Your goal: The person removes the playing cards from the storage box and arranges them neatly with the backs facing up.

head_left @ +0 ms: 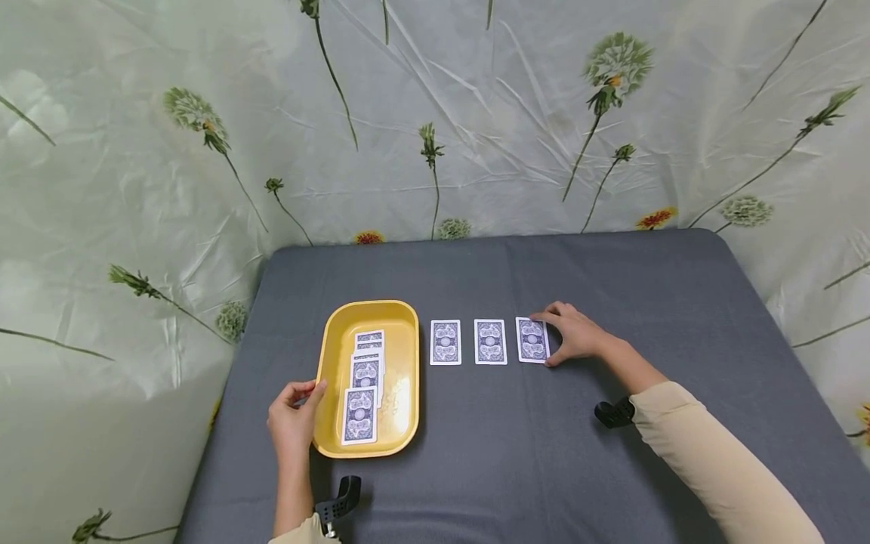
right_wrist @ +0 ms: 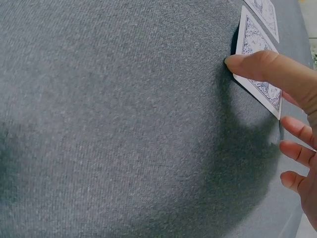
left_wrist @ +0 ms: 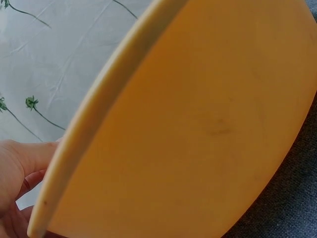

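Note:
My left hand (head_left: 292, 427) pinches the left rim of a yellow tray (head_left: 412, 378), thumb on the inner side. In the left wrist view the tray's outer wall (left_wrist: 188, 124) fills most of the picture, and its rim hides part of the fingers. Several face-down playing cards (head_left: 359, 415) overlap in a column inside the tray. At the right end of a row, my right hand (head_left: 576, 332) holds a blue-backed playing card (head_left: 533, 341) between thumb and index finger across its near and far edges. The thumb (right_wrist: 257, 64) overlaps that card in the right wrist view; the other fingers stay off it.
Two more face-down cards, one (head_left: 445, 342) beside the tray and one (head_left: 490, 341) in the middle, complete the row. Everything lies on a dark grey cloth-covered table (head_left: 489, 468). Behind it hangs a pale flowered curtain (head_left: 476, 98).

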Motion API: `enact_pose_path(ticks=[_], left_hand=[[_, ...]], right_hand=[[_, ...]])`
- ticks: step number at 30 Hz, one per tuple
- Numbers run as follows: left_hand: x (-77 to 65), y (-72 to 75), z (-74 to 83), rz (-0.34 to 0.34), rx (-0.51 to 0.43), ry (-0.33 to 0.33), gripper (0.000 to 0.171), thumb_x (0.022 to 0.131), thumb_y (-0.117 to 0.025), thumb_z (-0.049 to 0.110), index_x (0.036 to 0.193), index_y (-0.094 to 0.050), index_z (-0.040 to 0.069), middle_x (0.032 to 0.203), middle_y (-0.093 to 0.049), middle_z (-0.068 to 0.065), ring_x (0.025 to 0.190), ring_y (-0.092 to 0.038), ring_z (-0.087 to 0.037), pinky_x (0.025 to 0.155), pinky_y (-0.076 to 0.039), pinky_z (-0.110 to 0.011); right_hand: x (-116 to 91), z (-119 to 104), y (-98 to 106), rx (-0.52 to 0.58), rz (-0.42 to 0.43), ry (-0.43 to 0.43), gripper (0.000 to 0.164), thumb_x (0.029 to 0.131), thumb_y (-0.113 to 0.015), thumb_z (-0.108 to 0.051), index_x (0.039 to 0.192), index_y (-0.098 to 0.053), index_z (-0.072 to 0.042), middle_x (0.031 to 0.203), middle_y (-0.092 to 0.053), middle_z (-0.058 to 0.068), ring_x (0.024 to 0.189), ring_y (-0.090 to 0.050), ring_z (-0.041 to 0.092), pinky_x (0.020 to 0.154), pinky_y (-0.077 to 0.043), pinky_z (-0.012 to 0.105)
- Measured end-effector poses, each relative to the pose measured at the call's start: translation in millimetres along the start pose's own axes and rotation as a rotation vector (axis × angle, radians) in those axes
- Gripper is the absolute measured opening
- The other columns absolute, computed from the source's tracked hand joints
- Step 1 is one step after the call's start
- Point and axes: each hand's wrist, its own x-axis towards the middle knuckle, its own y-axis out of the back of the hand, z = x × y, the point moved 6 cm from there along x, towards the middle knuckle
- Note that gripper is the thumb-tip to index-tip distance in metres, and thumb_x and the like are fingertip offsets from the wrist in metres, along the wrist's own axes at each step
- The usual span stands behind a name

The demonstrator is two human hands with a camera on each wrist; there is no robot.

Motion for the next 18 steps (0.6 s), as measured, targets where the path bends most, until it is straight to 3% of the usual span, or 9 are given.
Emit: enact_pose_path(ticks=[4,10,18], left_hand=[[-0.8,0.3,1.1,0.004,-0.009,0.017,0.032,0.078,-0.073,0.034,0.085,-0.066,0.003,0.087,-0.064,-0.013,0.066,-0.047,-0.015,0.048,-0.042,-0.026],[-1.3,-0.4,0.6,-0.008,-0.026,0.009,0.034,0.078,-0.072,0.035,0.086,-0.067,0.002,0.086,-0.064,-0.014,0.071,-0.050,-0.020,0.052,-0.040,-0.024],[0.0,-0.7,-0.3,-0.015,0.008,0.008,0.029,0.080,-0.072,0.030,0.089,-0.068,0.003,0.089,-0.065,-0.014,0.067,-0.048,-0.013,0.053,-0.039,-0.020]], right_hand=[[-3.7,1.2,1.1,0.010,-0.004,-0.001,0.081,0.061,-0.084,-0.032,0.132,-0.049,-0.011,0.119,-0.042,0.018,0.107,-0.041,0.035,0.085,-0.036,0.052],[-7.9,6.4,-0.1,0.074,-0.009,-0.015,0.082,0.061,-0.085,-0.032,0.132,-0.049,-0.010,0.116,-0.040,0.018,0.104,-0.040,0.033,0.085,-0.036,0.051],[-9.6,12.3,-2.3,0.179,0.003,-0.041,0.083,0.060,-0.086,-0.029,0.131,-0.050,-0.009,0.109,-0.037,0.015,0.099,-0.036,0.031,0.083,-0.032,0.046]])
